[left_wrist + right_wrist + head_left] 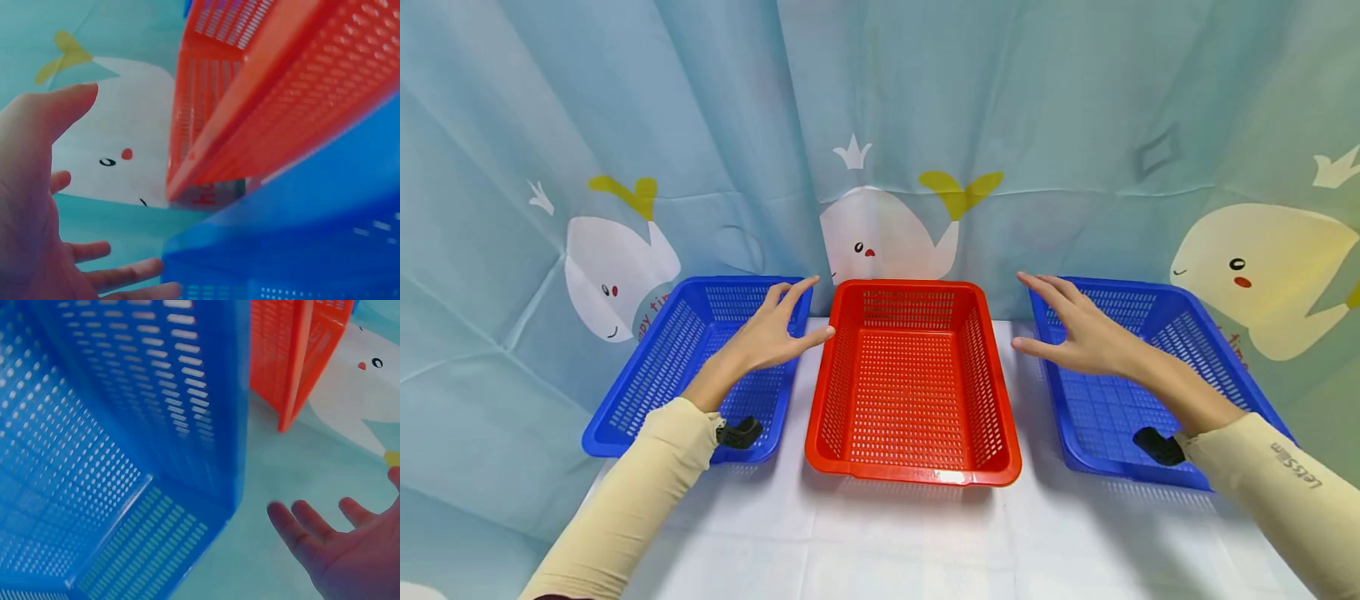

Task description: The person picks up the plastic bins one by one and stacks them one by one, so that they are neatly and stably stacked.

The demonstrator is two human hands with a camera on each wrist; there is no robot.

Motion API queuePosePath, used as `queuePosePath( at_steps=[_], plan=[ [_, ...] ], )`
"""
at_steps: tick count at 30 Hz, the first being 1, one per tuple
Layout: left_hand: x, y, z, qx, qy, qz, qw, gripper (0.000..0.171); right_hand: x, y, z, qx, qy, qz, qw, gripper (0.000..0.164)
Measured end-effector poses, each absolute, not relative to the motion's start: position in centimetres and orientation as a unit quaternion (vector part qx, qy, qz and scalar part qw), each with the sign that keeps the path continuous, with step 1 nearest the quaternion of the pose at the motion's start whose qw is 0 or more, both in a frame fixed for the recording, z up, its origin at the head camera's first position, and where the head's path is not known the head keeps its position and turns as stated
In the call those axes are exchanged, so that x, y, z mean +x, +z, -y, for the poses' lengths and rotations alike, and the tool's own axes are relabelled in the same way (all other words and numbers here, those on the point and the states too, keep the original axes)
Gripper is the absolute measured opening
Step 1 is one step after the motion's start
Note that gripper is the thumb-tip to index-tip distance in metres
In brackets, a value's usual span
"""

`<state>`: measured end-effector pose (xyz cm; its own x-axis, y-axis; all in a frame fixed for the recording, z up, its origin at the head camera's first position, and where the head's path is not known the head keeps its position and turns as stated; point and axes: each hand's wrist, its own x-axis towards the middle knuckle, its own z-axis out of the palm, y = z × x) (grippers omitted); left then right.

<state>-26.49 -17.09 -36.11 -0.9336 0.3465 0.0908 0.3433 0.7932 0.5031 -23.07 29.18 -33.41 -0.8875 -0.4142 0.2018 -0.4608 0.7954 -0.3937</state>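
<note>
Between the two hands a red plastic basket (906, 392) with perforated walls stands on the table, nothing inside it. My left hand (775, 329) hovers over the inner side of the left blue basket (700, 367), thumb and fingers spread apart. Over the inner side of the right blue basket (1120, 408) hangs my right hand (1078, 333), its fingers extended toward the red basket. Neither hand holds anything. In the left wrist view the left hand (44, 206) shows spread fingers; the right wrist view has the right hand (356, 550) with its fingers apart.
A white cloth (880, 542) covers the table under the three baskets. Behind them hangs a light blue curtain (910, 92) printed with white whales. Dark straps (741, 433) sit at the wrists, beside cream sleeves (640, 492).
</note>
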Motion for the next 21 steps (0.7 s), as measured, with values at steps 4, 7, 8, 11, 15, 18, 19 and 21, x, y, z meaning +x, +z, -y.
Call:
queuePosePath(
  at_steps=[4, 7, 8, 11, 15, 18, 19, 21],
  plan=[
    [-26.3, -36.1, 16.9, 0.196, 0.297, -0.934, 0.016, 0.092, -23.1, -33.6, -28.6, 0.241, 0.257, 0.935, 0.04, 0.091],
    [-26.1, -36.2, 16.8, 0.204, 0.306, -0.93, 0.022, 0.092, -23.1, -33.9, -28.2, 0.239, 0.275, 0.931, 0.022, 0.089],
    [-26.0, -36.2, 16.8, 0.203, 0.311, -0.928, 0.028, 0.092, -23.1, -34.0, -28.1, 0.24, 0.278, 0.93, 0.016, 0.089],
    [-25.7, -36.2, 16.6, 0.194, 0.333, -0.921, 0.053, 0.092, -23.0, -34.3, -27.7, 0.24, 0.29, 0.927, 0.0, 0.088],
    [-25.3, -36.1, 16.2, 0.18, 0.379, -0.9, 0.115, 0.092, -22.8, -34.6, -27.4, 0.239, 0.313, 0.919, -0.031, 0.088],
    [-25.1, -35.9, 16.0, 0.173, 0.414, -0.876, 0.177, 0.093, -22.7, -34.7, -27.1, 0.228, 0.336, 0.911, -0.072, 0.088],
    [-25.0, -35.9, 15.9, 0.169, 0.426, -0.866, 0.199, 0.094, -22.7, -34.7, -27.1, 0.222, 0.345, 0.908, -0.087, 0.088],
    [-24.9, -35.8, 15.8, 0.161, 0.446, -0.849, 0.234, 0.096, -22.7, -34.7, -27.0, 0.209, 0.363, 0.901, -0.118, 0.089]
  ],
)
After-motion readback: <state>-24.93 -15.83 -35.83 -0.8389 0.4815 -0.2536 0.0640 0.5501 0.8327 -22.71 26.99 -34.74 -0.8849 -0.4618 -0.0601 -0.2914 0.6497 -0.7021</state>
